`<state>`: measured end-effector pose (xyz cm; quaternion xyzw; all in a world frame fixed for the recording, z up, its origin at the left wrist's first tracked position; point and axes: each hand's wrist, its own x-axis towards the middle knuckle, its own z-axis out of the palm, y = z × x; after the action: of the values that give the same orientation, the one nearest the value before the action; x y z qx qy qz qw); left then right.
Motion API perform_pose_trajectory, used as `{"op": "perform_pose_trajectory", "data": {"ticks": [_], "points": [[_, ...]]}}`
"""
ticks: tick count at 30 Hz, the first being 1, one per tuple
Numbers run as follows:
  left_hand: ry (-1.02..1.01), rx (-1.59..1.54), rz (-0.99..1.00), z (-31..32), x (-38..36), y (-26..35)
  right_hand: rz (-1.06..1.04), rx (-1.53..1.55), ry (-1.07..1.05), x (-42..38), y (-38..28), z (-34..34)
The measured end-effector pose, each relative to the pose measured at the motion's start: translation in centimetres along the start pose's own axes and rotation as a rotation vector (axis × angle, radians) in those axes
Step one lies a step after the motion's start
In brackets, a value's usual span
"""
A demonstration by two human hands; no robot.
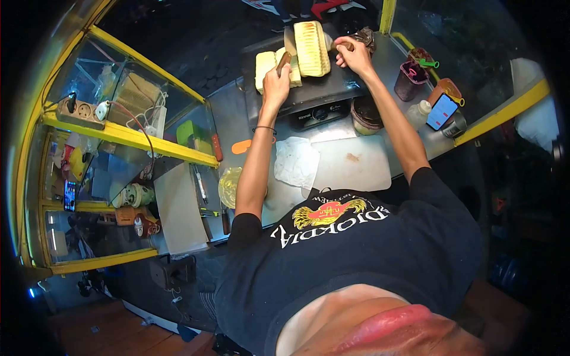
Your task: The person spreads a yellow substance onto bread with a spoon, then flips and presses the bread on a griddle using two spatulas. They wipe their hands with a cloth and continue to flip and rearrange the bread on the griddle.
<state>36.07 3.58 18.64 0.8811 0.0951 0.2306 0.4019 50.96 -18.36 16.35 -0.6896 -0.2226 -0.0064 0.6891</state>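
Observation:
My left hand (pixel 276 86) is closed round the wooden handle of a spatula (pixel 289 39), whose flat metal blade rises beside a ridged, browned bread loaf (pixel 312 50). On the loaf's other side, my right hand (pixel 354 56) grips a second wooden-handled spatula (pixel 328 41); its blade meets the loaf's edge and is partly hidden. The loaf sits on a dark griddle (pixel 335 86), tilted a little. Paler yellow bread (pixel 265 70) lies to its left, partly covered by my left hand.
Below the griddle is a stove front (pixel 320 116). Nearer me lie a metal tray (pixel 362 160) and a plastic sheet (pixel 297 163). A dark-filled jar (pixel 366 115), a purple container (pixel 411 80) and a phone (pixel 442 111) stand right. A yellow-framed glass case (pixel 130 139) borders the left.

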Motion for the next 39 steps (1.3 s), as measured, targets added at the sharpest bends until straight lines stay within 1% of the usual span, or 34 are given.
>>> {"op": "perform_pose_trajectory", "data": {"ticks": [1, 2, 3, 4, 5, 7, 8, 10, 12, 13, 14, 15, 17, 18, 19, 21, 22, 23, 24, 25, 26, 27, 28, 29, 31, 32, 33, 35, 36, 38, 39], "points": [[0.077, -0.055, 0.029, -0.3, -0.5, 0.2, -0.002, 0.002, -0.005, 0.0, -0.6, -0.2], [0.073, -0.108, 0.038, -1.2, -0.9, 0.2, -0.328, -0.255, 0.003, -0.3, -1.2, -0.7], [0.061, -0.069, 0.049, -2.4, -1.6, 0.7, -0.652, -0.511, 0.014, -0.9, -1.8, -1.2], [-0.021, 0.002, 0.005, -4.3, -2.6, 2.1, -0.564, -0.498, -0.022, -2.3, -3.0, -1.6], [-0.102, 0.071, -0.042, -5.7, -3.7, 3.3, -0.560, -0.498, -0.021, -3.7, -3.4, -1.9], [-0.139, 0.094, -0.054, -6.3, -5.8, 3.6, -0.429, -0.423, 0.115, -6.0, -3.9, -2.5], [-0.174, 0.118, -0.068, -6.3, -6.4, 3.6, -0.429, -0.421, 0.108, -7.1, -3.8, -2.9], [-0.205, 0.067, -0.084, -5.0, -7.3, 2.9, -0.210, -0.497, 0.230, -8.8, -3.3, -3.2], [-0.238, 0.019, -0.111, -3.5, -7.7, 2.7, -0.212, -0.463, 0.188, -9.8, -2.6, -2.1], [-0.244, 0.012, -0.090, -2.9, -7.8, 3.2, -0.211, -0.429, 0.158, -10.1, -2.4, -1.4], [-0.225, 0.031, -0.072, -2.1, -7.6, 3.3, -0.339, -0.515, 0.175, -9.8, -2.2, -0.7], [-0.209, 0.051, -0.056, -1.6, -7.4, 3.1, -0.333, -0.514, 0.168, -9.4, -2.2, -0.7], [-0.172, 0.044, -0.132, -1.4, -6.9, 2.5, -0.163, -0.615, 0.103, -8.4, -3.2, -1.2], [-0.122, 0.006, -0.056, -1.9, -7.0, 2.0, -0.096, -0.575, 0.145, -8.4, -4.3, -1.5], [-0.056, -0.042, -0.060, -2.5, -7.2, 1.6, -0.160, -0.589, 0.206, -8.5, -5.2, -1.8], [0.014, -0.103, -0.217, -5.0, -8.0, 0.8, -0.128, -0.567, 0.267, -9.9, -7.7, -2.4], [0.065, -0.082, -0.237, -6.4, -8.2, 0.3, -0.136, -0.563, 0.271, -10.5, -8.0, -2.2], [0.117, -0.062, -0.263, -7.7, -8.3, -0.6, -0.206, -0.493, 0.303, -11.1, -8.2, -2.0], [0.145, -0.013, -0.246, -9.0, -8.2, -1.8, -0.271, -0.424, 0.331, -11.6, -8.2, -1.8], [0.170, 0.034, -0.233, -10.2, -8.2, -2.4, -0.231, -0.362, 0.310, -12.0, -8.1, -0.9], [0.181, 0.068, -0.292, -10.9, -8.2, -2.9, -0.248, -0.342, 0.237, -12.1, -7.3, -0.1], [0.156, 0.160, -0.312, -11.2, -8.3, -3.3, -0.266, -0.321, 0.168, -12.1, -6.1, 0.9], [0.157, 0.176, -0.291, -10.7, -8.3, -4.3, -0.247, -0.330, 0.123, -12.3, -5.5, 2.0], [0.160, 0.193, -0.268, -10.2, -8.3, -5.3, -0.193, -0.402, 0.080, -12.5, -5.1, 2.9], [0.131, 0.311, -0.120, -8.5, -8.7, -3.9, -0.199, -0.501, 0.053, -11.8, -3.6, 4.1], [0.139, 0.274, -0.104, -7.7, -9.0, -2.7, -0.199, -0.498, 0.050, -11.4, -3.0, 4.5], [0.110, 0.252, -0.126, -7.2, -8.4, -2.5, -0.226, -0.504, 0.047, -11.0, -2.7, 4.9], [0.032, 0.163, -0.265, -6.7, -7.7, -2.2, -0.246, -0.511, 0.046, -10.2, -2.1, 5.2], [0.025, 0.163, -0.266, -6.3, -7.8, -3.0, -0.235, -0.541, 0.023, -9.7, -2.5, 5.1], [0.067, 0.036, -0.210, -5.9, -7.8, -4.4, -0.178, -0.616, -0.014, -9.5, -3.3, 4.2], [0.058, 0.032, -0.204, -6.2, -8.2, -4.5, -0.173, -0.621, -0.004, -9.8, -4.1, 3.6]]}}
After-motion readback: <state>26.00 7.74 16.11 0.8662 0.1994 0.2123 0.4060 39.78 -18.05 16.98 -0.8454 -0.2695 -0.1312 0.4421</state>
